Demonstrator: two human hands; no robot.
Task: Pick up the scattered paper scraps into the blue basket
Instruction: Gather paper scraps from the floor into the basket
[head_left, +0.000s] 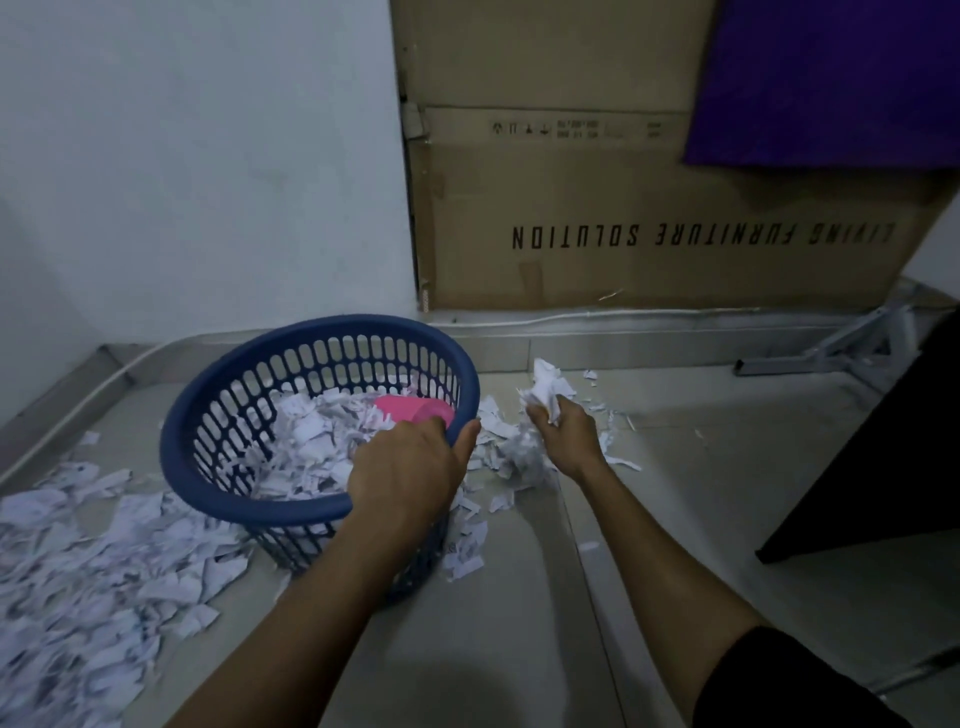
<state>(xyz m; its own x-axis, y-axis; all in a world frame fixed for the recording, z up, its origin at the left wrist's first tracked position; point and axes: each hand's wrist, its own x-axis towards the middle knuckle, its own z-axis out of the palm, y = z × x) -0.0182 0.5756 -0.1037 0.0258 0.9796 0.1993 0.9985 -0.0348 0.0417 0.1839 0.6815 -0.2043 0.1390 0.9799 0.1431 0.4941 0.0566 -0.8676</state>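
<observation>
The blue basket (218, 467) stands tilted on the tiled floor, partly filled with white paper scraps (306, 441) and a pink object (415, 409). My left hand (410, 467) grips its near right rim, thumb outside. To the right of the basket, my right hand (558, 426) is closed around a bunch of scraps (545, 387), lifted slightly above a small pile (514, 452). A large spread of scraps (88, 561) covers the floor at the left.
A big cardboard box (649, 208) leans against the back wall with a purple sheet (831, 78) over its corner. A metal frame (841, 343) lies at the back right. A dark furniture panel (883, 441) stands at the right.
</observation>
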